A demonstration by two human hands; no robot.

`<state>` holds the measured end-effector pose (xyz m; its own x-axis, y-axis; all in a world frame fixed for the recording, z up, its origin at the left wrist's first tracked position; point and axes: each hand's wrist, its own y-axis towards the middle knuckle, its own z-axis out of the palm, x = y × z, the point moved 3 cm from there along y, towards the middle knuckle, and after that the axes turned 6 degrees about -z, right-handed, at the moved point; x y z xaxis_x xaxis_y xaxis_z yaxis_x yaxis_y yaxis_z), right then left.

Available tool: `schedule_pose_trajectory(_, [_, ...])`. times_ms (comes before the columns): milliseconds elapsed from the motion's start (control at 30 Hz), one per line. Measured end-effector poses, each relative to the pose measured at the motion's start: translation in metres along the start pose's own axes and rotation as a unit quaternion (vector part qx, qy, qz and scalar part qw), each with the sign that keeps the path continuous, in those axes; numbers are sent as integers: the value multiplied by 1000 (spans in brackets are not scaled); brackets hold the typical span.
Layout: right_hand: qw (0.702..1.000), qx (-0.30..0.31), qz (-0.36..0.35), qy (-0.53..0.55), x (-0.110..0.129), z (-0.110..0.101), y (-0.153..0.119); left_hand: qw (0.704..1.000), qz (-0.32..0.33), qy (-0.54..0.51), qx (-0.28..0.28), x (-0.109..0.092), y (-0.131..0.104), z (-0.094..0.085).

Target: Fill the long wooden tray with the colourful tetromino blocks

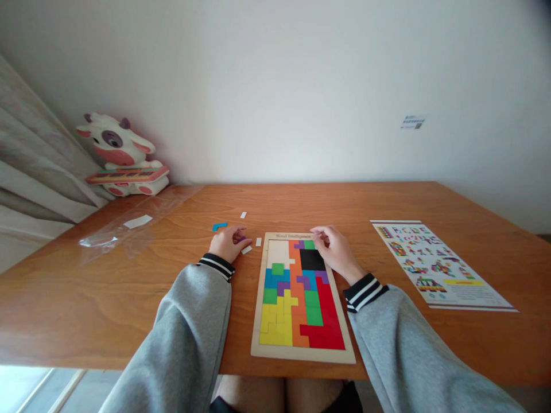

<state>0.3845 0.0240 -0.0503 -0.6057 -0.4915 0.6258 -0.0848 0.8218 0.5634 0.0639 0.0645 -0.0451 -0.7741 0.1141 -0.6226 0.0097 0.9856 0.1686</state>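
A wooden puzzle board (255, 344) lies before me, with colourful block pieces in its frame. Bare white base shows at its upper left and a black area (313, 260) at its upper right. Left of the board, my left hand (226, 244) has its fingers closed around a small purple puzzle piece (240, 238), which they partly cover. Beyond that hand lies a blue puzzle piece (219, 226). My right hand (336, 248) rests over the board's upper right corner, fingers loosely bent and thumb apart, with no piece visible in it. It partly hides a green piece (309, 244).
Small white pieces (259, 242) lie near my left hand. Clear plastic wrapping (116, 238) is at the left, before a toy cow with a keyboard (124, 155). A printed pattern sheet (443, 269) lies to the right. The wooden table (172, 321) meets a white wall.
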Motion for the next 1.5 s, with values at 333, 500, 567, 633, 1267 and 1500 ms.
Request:
schedule_pose_trajectory(333, [1000, 0, 1, -2, -2, 1, 0, 1000, -2, -15, -6, -11, -7, 5])
schedule_pose_trajectory(500, [1000, 0, 4, 5, -4, 3, 0, 992, 91, 72, -47, -13, -10, 5])
schedule_pose_trajectory(567, [1000, -2, 4, 5, -4, 3, 0, 984, 109, 124, -73, -11, -9, 3])
schedule_pose_trajectory(633, [1000, 0, 1, 4, -3, 3, 0, 977, 116, 155, -91, -8, -8, 0])
schedule_pose_trajectory(1267, [978, 146, -63, 139, 57, 6, -2, 932, 68, -354, 44, -89, -54, 40])
schedule_pose_trajectory(1500, [974, 149, -25, 169, 62, 7, -1, 946, 65, -315, 32, -90, -53, 38])
